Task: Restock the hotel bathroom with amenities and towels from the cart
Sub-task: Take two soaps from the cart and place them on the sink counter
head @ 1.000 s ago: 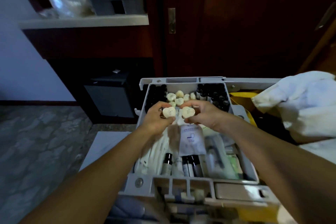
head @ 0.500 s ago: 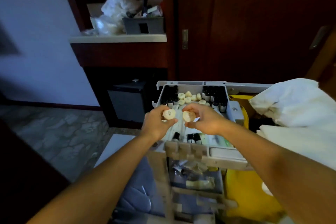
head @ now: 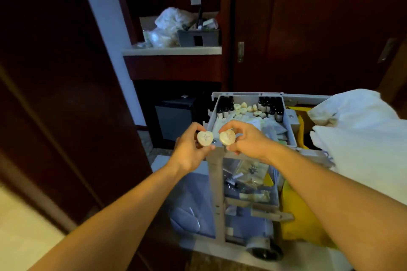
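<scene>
Dark brown wood fills the left side, a door [head: 55,94] at about nine o'clock. At eleven o'clock a pale counter [head: 171,50] carries a white plastic bag [head: 169,26] and a grey caddy [head: 198,37]. Near the centre, the left hand [head: 189,149] pinches a heart-shaped soap [head: 204,138] between thumb and curled fingers. Just beside it, not touching, the right hand [head: 248,141] pinches a second heart-shaped soap [head: 227,137] in the same way. Both soaps are held in the air in front of the near left corner of the grey cart tray [head: 288,130]. In the tray, at about one o'clock, more pale soaps [head: 244,108] lie between two groups of dark small bottles [head: 271,105], and flat white packets [head: 264,125] lie nearer to the person. Below the tray a lower shelf [head: 251,182] holds more packets. At three o'clock white towels [head: 361,134] are piled on the cart, with a yellow bag [head: 301,215] under them at about five o'clock.
</scene>
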### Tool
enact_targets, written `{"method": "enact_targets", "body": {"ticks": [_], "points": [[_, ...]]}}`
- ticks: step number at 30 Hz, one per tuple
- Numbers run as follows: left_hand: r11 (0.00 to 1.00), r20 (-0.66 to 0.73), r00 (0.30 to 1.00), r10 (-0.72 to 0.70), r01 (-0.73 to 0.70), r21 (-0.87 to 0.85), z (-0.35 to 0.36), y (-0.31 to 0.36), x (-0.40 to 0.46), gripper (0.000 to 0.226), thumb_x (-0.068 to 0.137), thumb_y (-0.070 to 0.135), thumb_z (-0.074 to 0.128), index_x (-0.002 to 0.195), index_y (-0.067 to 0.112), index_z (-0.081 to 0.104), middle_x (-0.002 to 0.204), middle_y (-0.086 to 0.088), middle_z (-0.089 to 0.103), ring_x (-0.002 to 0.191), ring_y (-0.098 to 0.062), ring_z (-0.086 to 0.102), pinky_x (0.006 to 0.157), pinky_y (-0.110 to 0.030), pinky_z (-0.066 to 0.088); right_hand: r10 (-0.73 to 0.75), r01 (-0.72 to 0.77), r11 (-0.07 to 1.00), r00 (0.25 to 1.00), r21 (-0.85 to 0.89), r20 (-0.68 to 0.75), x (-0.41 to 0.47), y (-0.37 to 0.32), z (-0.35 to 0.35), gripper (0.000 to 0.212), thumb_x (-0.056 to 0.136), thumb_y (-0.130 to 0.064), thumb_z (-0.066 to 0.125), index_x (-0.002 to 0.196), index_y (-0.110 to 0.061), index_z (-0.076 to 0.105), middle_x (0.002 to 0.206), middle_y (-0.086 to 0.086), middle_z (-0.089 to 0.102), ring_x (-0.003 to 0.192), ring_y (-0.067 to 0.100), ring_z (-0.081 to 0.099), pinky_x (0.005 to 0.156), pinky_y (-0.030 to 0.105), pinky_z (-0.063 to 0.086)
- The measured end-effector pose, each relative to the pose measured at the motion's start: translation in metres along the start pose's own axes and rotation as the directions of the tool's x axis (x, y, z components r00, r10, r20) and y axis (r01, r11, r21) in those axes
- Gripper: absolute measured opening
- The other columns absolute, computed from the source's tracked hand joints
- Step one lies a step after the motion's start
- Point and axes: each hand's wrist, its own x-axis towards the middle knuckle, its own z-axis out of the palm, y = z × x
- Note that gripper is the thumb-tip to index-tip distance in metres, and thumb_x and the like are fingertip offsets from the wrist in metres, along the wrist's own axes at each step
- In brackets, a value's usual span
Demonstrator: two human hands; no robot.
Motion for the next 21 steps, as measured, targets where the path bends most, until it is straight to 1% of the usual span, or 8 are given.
{"method": "enact_targets", "body": {"ticks": [3,6,8,10,11,15,19,21], "points": [[1.0,-0.034,0.999,0.008,-0.007,0.031,-0.022,0.008,-0.024,0.036,0.078,0.009,0.083,0.098,0.017,0.054,0.089,-0.003,0.064,0.079,-0.028,0.066,0.072,-0.042,0.059,-0.043,0.042,0.999,0.999,0.032,0.031,-0.011,-0.017,0.016,0.049,0.079,0.017,0.068,0.099,-0.027,0.066,0.111,0.014,0.059,0.085,0.024,0.063,0.07,0.031,0.059],[0.998,-0.092,0.995,-0.033,0.037,0.041,-0.045,0.019,-0.054,0.038,0.077,0.01,0.084,0.1,0.018,0.055,0.088,-0.001,0.064,0.071,-0.014,0.06,0.069,-0.028,0.055,-0.09,0.093,0.996,0.991,-0.019,0.096,-0.022,-0.034,0.032,0.047,0.075,0.012,0.077,0.099,-0.027,0.065,0.109,0.011,0.062,0.097,0.027,0.069,0.082,0.035,0.059],[0.997,-0.139,0.989,-0.05,0.059,0.057,-0.059,0.026,-0.078,0.039,0.077,0.013,0.085,0.102,0.02,0.056,0.09,0.005,0.065,0.074,-0.01,0.063,0.069,-0.02,0.054,-0.12,0.128,0.991,0.981,-0.041,0.155,-0.029,-0.043,0.04,0.046,0.074,0.008,0.08,0.102,-0.025,0.065,0.101,0.008,0.062,0.091,0.022,0.068,0.076,0.028,0.058],[0.994,-0.181,0.982,-0.057,0.072,0.079,-0.071,0.03,-0.102,0.039,0.076,0.016,0.085,0.104,0.021,0.057,0.092,0.005,0.065,0.075,-0.009,0.064,0.069,-0.02,0.055,-0.142,0.158,0.986,0.965,-0.055,0.221,-0.038,-0.052,0.049,0.045,0.074,0.007,0.08,0.104,-0.023,0.063,0.096,0.004,0.06,0.083,0.016,0.064,0.068,0.022,0.055],[0.993,-0.203,0.977,-0.059,0.079,0.091,-0.076,0.031,-0.115,0.039,0.076,0.017,0.085,0.103,0.021,0.057,0.092,0.006,0.064,0.073,-0.007,0.062,0.069,-0.02,0.054,-0.158,0.178,0.982,0.955,-0.061,0.252,-0.044,-0.057,0.055,0.045,0.074,0.006,0.08,0.104,-0.023,0.063,0.096,0.004,0.059,0.082,0.015,0.063,0.068,0.023,0.055],[0.984,-0.321,0.943,-0.088,0.132,0.118,-0.09,0.035,-0.166,0.042,0.071,0.023,0.089,0.099,0.024,0.058,0.087,0.01,0.063,0.068,0.001,0.055,0.065,-0.016,0.047,-0.23,0.26,0.964,0.912,-0.046,0.34,-0.067,-0.069,0.083,0.048,0.071,0.005,0.082,0.096,-0.03,0.061,0.093,0.003,0.061,0.084,0.017,0.062,0.08,0.038,0.058],[0.968,-0.398,0.9,-0.177,0.232,0.092,-0.105,0.036,-0.222,0.048,0.064,0.026,0.093,0.096,0.024,0.058,0.086,0.004,0.065,0.064,-0.006,0.054,0.062,-0.024,0.049,-0.271,0.321,0.946,0.856,-0.043,0.44,-0.093,-0.082,0.118,0.051,0.069,-0.001,0.085,0.089,-0.04,0.06,0.093,0.003,0.06,0.083,0.017,0.063,0.076,0.033,0.058],[0.962,-0.424,0.88,-0.214,0.266,0.066,-0.118,0.036,-0.249,0.05,0.062,0.024,0.095,0.095,0.022,0.057,0.084,0.002,0.063,0.061,-0.006,0.051,0.058,-0.023,0.046,-0.273,0.327,0.945,0.83,-0.028,0.486,-0.106,-0.092,0.137,0.048,0.071,0.001,0.084,0.094,-0.034,0.06,0.094,0.004,0.058,0.081,0.017,0.063,0.072,0.027,0.056]]}}
